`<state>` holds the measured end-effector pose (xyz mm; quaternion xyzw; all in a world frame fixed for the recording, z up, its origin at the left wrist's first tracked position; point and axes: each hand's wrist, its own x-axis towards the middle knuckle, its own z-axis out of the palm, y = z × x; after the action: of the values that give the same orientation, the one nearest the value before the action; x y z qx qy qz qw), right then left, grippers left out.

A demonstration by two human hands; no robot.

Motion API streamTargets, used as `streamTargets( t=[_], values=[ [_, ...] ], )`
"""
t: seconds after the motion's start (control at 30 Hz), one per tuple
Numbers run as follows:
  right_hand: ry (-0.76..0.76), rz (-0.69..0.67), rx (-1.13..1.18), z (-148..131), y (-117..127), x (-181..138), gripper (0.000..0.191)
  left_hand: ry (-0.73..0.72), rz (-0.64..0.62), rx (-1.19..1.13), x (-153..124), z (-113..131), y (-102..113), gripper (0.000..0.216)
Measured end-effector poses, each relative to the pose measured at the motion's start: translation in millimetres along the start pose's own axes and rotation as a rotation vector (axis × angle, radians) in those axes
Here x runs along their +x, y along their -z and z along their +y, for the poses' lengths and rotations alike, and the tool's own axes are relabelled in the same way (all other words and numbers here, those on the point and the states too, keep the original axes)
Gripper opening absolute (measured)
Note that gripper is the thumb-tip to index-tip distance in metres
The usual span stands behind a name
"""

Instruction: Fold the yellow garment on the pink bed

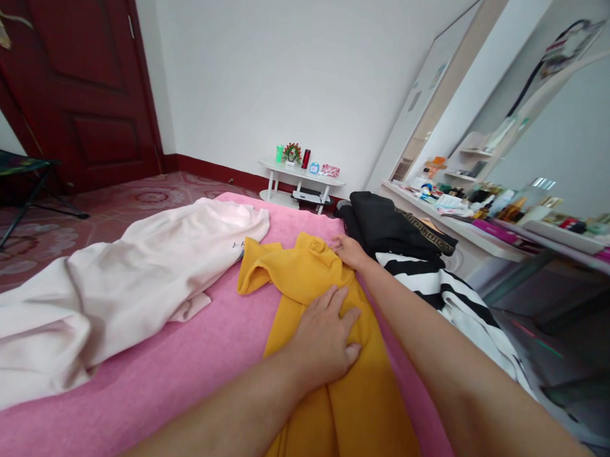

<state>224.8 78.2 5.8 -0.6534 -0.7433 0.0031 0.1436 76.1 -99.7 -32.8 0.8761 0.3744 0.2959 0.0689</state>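
Note:
A yellow garment (303, 275) lies lengthwise on a pink bed cover (190, 364). My left hand (326, 336) rests flat on its middle, fingers stretched out and open. My right hand (349, 250) reaches to the garment's far end near the collar, fingers closed on the yellow cloth there. A cream garment (128, 275) lies spread to the left, touching the yellow one's sleeve.
A black garment (395, 225) and a black-and-white striped one (452, 300) lie at the bed's right edge. A dressing table (485, 221) crowded with bottles stands at right. A small white table (301, 182) stands by the far wall, a dark red door (80, 74) at left.

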Motion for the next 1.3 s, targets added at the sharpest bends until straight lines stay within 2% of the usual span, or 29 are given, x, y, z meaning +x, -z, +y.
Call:
streamTargets(
  t=[0.07, 0.13, 0.2, 0.3, 0.37, 0.47, 0.6, 0.67, 0.73, 0.87, 0.97, 1.1, 1.3],
  values=[
    [0.033, -0.027, 0.03, 6.0, 15.9, -0.2, 0.033, 0.01, 0.0, -0.005, -0.2, 0.4, 0.9, 0.054],
    [0.028, 0.002, 0.004, 13.9, 34.0, -3.5, 0.026, 0.01, -0.008, -0.009, -0.6, 1.4, 3.0, 0.052],
    [-0.043, 0.028, -0.097, 22.7, 48.7, -8.2, 0.019, 0.014, -0.022, -0.015, -0.9, 2.6, 5.3, 0.049],
    [-0.162, -0.041, -0.237, 33.0, 55.3, -13.2, 0.022, 0.027, -0.043, -0.024, -1.0, 3.7, 7.3, 0.047],
    [-0.15, -0.1, -0.245, 35.9, 50.0, -13.5, 0.021, 0.034, -0.05, -0.033, -1.0, 3.9, 7.4, 0.047],
    [-0.087, -0.103, -0.252, 33.6, 38.4, -9.4, 0.011, 0.043, -0.057, -0.05, -0.9, 4.0, 7.8, 0.049],
    [-0.106, 0.033, -0.291, 25.5, 29.1, -1.0, 0.02, 0.077, -0.057, -0.064, -0.2, 5.0, 10.4, 0.06],
    [-0.176, 0.131, -0.281, 21.4, 22.0, 0.6, 0.026, 0.088, -0.066, -0.069, 0.2, 5.4, 11.1, 0.064],
    [-0.246, 0.171, -0.249, 17.7, 10.1, -0.6, 0.028, 0.098, -0.08, -0.072, 0.4, 5.2, 10.7, 0.067],
    [-0.282, 0.108, -0.197, 13.5, -14.0, -4.8, 0.033, 0.118, -0.092, -0.064, 0.6, 3.6, 8.0, 0.073],
    [-0.257, 0.041, -0.153, 14.5, -16.0, -8.7, 0.033, 0.122, -0.074, -0.054, 1.2, 1.9, 7.2, 0.078],
    [-0.171, -0.044, -0.081, 16.3, -3.6, -32.2, 0.037, 0.094, -0.026, -0.036, 2.0, 1.0, 8.5, 0.079],
    [-0.063, -0.076, 0.024, -0.4, 13.1, -109.7, 0.048, 0.009, 0.053, -0.053, 0.2, -0.6, 9.9, 0.06]
  ],
)
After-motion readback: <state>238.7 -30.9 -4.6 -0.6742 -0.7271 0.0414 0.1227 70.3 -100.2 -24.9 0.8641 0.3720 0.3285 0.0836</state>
